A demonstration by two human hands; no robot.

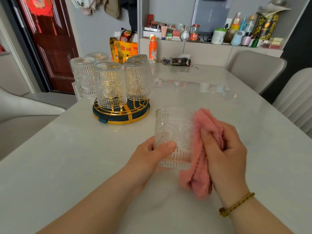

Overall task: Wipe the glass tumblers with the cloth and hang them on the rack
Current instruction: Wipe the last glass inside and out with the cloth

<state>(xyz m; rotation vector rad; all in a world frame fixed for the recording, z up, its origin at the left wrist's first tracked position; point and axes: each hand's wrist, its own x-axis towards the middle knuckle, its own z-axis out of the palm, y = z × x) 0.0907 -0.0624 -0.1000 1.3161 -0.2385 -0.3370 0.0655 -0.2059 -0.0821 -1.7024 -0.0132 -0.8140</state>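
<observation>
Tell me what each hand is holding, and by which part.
The left hand grips the glass tumbler by its lower side wall, thumb across the front. The right hand holds the pink cloth by its middle, pressing it against the tumbler's right side.

My left hand (152, 152) at lower centre, thumb curled round the tumbler (173, 132), my right hand (226, 149) beside it, gripping the cloth (200, 179), forearms (101, 200) entering from the bottom edge.

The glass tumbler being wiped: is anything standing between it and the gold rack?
Nothing visible does. Only bare white marble table lies between the patterned clear glass tumbler, held by the left hand, and the round gold-wire rack. Four upturned tumblers already occupy the rack; a free peg is not clearly visible.
</observation>
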